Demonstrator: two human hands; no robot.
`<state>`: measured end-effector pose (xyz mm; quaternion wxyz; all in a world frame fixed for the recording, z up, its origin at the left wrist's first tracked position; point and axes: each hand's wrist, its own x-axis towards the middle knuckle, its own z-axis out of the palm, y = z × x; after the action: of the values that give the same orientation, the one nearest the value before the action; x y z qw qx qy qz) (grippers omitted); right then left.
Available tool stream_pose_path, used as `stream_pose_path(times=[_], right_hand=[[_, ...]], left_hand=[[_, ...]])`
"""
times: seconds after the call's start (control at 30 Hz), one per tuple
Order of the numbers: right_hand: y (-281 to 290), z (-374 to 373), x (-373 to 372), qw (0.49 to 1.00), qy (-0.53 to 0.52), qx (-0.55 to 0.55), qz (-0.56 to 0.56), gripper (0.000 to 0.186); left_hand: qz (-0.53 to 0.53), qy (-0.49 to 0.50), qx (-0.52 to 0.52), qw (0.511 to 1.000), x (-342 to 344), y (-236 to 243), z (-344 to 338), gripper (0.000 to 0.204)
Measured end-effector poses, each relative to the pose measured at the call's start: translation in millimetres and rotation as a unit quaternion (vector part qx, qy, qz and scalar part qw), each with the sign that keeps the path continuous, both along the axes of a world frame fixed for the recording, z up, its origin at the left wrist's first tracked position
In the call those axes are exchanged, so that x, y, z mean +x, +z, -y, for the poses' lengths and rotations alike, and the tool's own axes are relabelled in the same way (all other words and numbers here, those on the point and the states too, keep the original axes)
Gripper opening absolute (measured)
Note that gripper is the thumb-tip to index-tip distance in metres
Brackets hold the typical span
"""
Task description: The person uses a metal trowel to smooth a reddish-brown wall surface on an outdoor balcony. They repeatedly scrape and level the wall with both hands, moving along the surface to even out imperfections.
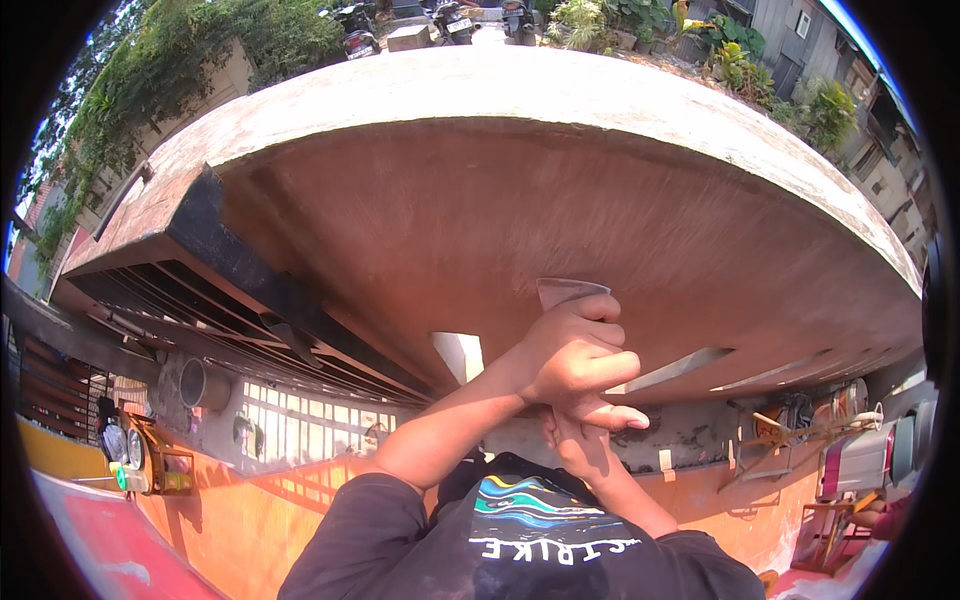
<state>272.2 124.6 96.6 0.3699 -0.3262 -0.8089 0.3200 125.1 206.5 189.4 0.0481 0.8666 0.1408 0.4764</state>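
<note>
My left hand [580,355] reaches across in front of me, fingers curled, against the reddish-brown wall [480,220]. Above its knuckles a flat grey piece with a straight edge [570,291] sticks out and lies on the wall; it looks like a scraper blade or folded sandpaper. My right hand [578,445] is just below the left one, close to it or touching it. Its fingers look bent and are partly covered by my left hand, so what they hold, if anything, does not show.
A pale ledge [480,90] tops the curved wall. Dark metal slats [250,300] run along the left, and narrow slots open low in the wall. An orange chair [165,455] stands at left; more wooden furniture [770,450] is at right. Motorbikes [450,25] are parked beyond.
</note>
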Motion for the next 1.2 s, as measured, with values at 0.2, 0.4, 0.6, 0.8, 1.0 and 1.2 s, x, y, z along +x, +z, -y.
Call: stream_pose_path(times=[0.2, 0.4, 0.6, 0.8, 1.0, 1.2], right_hand=[[-4, 5, -5, 0.999, -0.024, 0.027, -0.04, 0.012], [0, 21, -16, 0.963, -0.047, 0.109, 0.241, 0.014], [-2, 27, -34, 0.926, -0.068, 0.188, 0.32, 0.015], [-3, 32, -36, 0.959, -0.099, -0.06, 0.258, 0.022], [-5, 28, -39, 0.969, -0.198, -0.086, 0.12, 0.017], [-15, 25, -39, 0.981, -0.079, 0.049, 0.169, 0.009]], left_hand=[[-0.017, 0.008, -0.018, 1.0, -15, -6, -2, 0.054], [0.044, -0.045, 0.04, 0.997, -21, -18, -11, 0.052], [0.009, -0.124, 0.032, 0.992, -27, -15, -12, 0.051], [-0.004, -0.104, 0.025, 0.994, -28, -6, -11, 0.051], [0.035, -0.095, 0.049, 0.994, -27, -2, -15, 0.054], [0.066, -0.092, 0.057, 0.992, -32, -2, -10, 0.055]])
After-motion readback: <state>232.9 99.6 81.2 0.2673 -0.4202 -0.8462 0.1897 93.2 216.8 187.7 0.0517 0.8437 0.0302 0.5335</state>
